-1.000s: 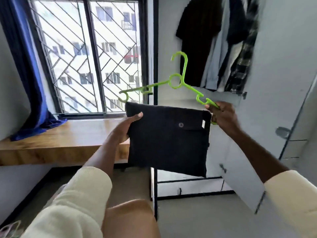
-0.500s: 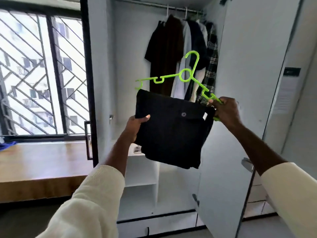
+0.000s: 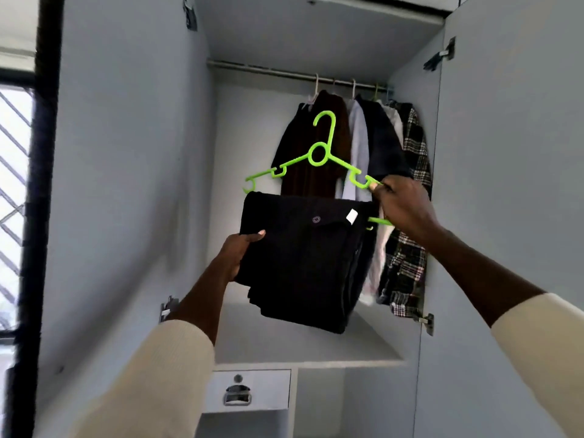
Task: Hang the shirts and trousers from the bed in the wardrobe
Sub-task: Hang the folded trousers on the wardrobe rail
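Both hands raised in front of the open wardrobe [image 3: 505,184]. Right hand [image 3: 403,207] closed around the right shoulder end of a bright green plastic hanger [image 3: 319,154], fingers wrapped over its notched arm. Left hand [image 3: 241,256] clamped on the left edge of folded black trousers [image 3: 303,257], thumb on the front of the cloth, fingers hidden behind it. Trousers draped over the hanger's lower bar, doubled into a thick dark block, with a small button and a white tag visible near the top fold. Hanger tilted slightly, hook pointing up, below the hanging rail [image 3: 284,71] and not touching it. Held in mid-air ahead of the hanging compartment, above the white shelf [image 3: 309,363]. Behind, already on the rail: a dark brown garment [image 3: 328,128], a pale shirt [image 3: 358,147], a dark shirt [image 3: 382,143] and a plaid shirt [image 3: 410,248], bunched toward the right. Below the shelf, a drawer [image 3: 271,388] with a metal handle. Cream sleeves [image 3: 151,380] on both forearms.
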Demonstrator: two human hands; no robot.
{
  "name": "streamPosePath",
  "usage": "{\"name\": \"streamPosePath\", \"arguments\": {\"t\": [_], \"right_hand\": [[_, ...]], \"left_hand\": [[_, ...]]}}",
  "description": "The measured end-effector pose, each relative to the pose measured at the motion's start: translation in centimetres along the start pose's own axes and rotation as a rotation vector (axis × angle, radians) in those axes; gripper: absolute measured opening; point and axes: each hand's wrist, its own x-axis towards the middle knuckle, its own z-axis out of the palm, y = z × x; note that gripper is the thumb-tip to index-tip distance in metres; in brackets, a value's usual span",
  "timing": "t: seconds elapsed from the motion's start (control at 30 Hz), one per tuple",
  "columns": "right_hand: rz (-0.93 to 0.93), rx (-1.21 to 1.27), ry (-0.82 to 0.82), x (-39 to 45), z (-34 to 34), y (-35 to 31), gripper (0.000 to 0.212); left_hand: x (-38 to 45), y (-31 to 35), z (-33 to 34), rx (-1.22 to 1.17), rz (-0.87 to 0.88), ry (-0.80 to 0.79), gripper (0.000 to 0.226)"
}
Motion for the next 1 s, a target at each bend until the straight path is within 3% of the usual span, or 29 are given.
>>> {"name": "streamPosePath", "arguments": {"t": [0.23,0.33,0.43,0.53,0.63,0.7,0.8,0.9,1.0], "right_hand": [[0.025,0.115,0.073,10.9,7.3,1.1,0.036],[0.000,0.159,0.132,15.6,10.8,1.2,0.035],[-0.045,0.139,0.190,19.5,13.5,0.8,0.036],[-0.066,0.135,0.244,24.6,16.0,0.5,0.027],[-0.081,0.139,0.256,29.4,18.4,0.4,0.026],[-0.078,0.147,0.252,31.7,19.5,0.0,0.027],[-0.038,0.193,0.245,34.9,20.7,-0.6,0.030],[0.020,0.205,0.269,37.3,21.8,-1.2,0.035],[0.002,0.171,0.300,38.9,23.2,-2.0,0.035]], "left_hand": [[11.5,-0.6,0.6,0.096,-0.035,0.026,0.087],[16.1,-1.4,2.8,-0.132,-0.114,-0.021,0.098],[20.2,-2.2,5.4,-0.459,-0.169,-0.053,0.093],[24.8,-1.7,7.9,-0.669,-0.136,-0.194,0.107],[29.6,0.0,9.1,-0.812,0.004,-0.280,0.087],[31.7,1.4,9.4,-0.846,0.030,-0.224,0.078],[35.2,2.5,9.5,-0.813,0.025,-0.100,0.085],[38.2,3.4,9.2,-0.899,0.091,-0.157,0.092],[40.9,4.3,8.7,-0.925,0.132,-0.170,0.071]]}}
